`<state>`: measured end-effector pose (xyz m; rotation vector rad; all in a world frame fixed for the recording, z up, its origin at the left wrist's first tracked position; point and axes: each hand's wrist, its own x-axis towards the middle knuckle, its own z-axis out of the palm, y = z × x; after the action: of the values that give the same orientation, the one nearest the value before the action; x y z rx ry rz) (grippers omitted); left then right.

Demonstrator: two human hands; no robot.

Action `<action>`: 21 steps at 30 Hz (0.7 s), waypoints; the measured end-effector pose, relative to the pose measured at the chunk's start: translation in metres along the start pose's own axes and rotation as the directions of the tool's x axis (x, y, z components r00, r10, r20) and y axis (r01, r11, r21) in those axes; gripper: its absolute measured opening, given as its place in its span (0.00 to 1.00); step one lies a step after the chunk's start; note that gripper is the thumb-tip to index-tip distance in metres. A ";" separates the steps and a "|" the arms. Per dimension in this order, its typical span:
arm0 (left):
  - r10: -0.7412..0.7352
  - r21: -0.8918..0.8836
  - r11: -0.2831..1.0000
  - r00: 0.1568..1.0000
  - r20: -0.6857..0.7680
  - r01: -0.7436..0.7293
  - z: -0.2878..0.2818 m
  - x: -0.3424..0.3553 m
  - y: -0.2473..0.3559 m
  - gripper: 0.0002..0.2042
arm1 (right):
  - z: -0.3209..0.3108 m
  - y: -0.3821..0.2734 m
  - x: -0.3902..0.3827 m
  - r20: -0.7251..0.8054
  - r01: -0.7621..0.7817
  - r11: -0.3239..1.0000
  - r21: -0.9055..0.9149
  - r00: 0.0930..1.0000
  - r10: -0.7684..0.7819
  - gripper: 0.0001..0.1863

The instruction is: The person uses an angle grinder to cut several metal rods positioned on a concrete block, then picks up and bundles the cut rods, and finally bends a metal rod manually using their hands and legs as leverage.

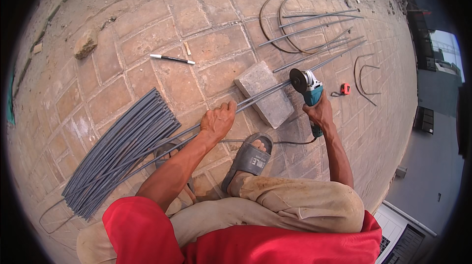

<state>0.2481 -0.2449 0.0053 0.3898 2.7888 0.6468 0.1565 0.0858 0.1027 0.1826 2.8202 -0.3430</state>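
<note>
Now gripping long, thin grey metal rods point(269, 90) and a teal-and-silver angle grinder point(313, 96)

Holding the rods in the closed left hand point(217, 119), knuckles up. Running past that fist both ways: forward and right across a grey rectangular concrete block point(271, 109), back and left over a thick bundle of similar grey metal rods point(124, 142). Holding the grinder in the right hand point(320, 110), closed around the teal body, with the dark round disc point(297, 80) ahead of the fingers and just beside the rods, past the block's right edge. Cannot tell whether touching them or spinning. Trailing from below the right hand toward the left: a thin dark cable point(295, 142).

Between the hands, nearer the body: a grey open-toed sandal point(254, 160), worn. Ahead and left of the left hand: a slim black-and-white marker pen point(172, 59). Well ahead of both: large bent metal rods point(261, 13). Near the right hand, on its right: a small red tape measure point(345, 89).
</note>
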 end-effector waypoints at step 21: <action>0.006 0.012 1.000 1.000 -0.008 -0.006 0.003 -0.001 -0.001 0.09 | 0.001 0.004 0.001 -0.010 0.016 1.000 0.002 1.000 -0.016 0.37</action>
<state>0.2495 -0.2445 0.0021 0.3989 2.8014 0.6348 0.1564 0.0898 0.1001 0.1626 2.8325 -0.3496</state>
